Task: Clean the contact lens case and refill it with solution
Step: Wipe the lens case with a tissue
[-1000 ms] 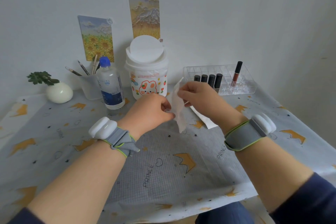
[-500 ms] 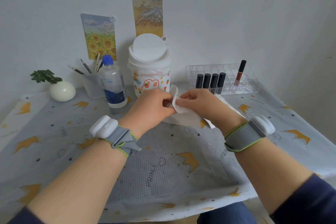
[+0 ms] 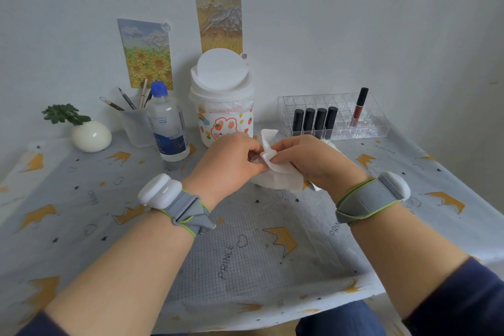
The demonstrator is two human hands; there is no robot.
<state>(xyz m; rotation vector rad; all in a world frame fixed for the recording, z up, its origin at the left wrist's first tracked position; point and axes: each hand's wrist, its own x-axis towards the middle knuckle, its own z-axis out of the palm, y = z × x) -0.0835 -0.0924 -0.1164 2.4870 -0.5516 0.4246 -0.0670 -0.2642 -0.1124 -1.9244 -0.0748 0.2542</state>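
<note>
My left hand point(image 3: 231, 161) and my right hand point(image 3: 311, 161) meet over the middle of the table. My right hand pinches a white tissue point(image 3: 278, 174), bunched up between the two hands. My left hand's fingers are curled around something small that the tissue and fingers hide; I cannot make out the lens case. The solution bottle point(image 3: 169, 128), clear with a blue cap, stands upright to the left behind my left hand.
A small white lidded bin point(image 3: 222, 101) stands behind my hands. A clear organiser point(image 3: 354, 123) with dark tubes sits back right. A cup of pencils point(image 3: 136, 123) and a white vase with a plant point(image 3: 91, 135) are back left. A crown-printed cloth point(image 3: 259, 248) covers the table.
The tissue, held up and hanging a second ago, is now bunched low between both hands. My hands have moved closer together and slightly down.
</note>
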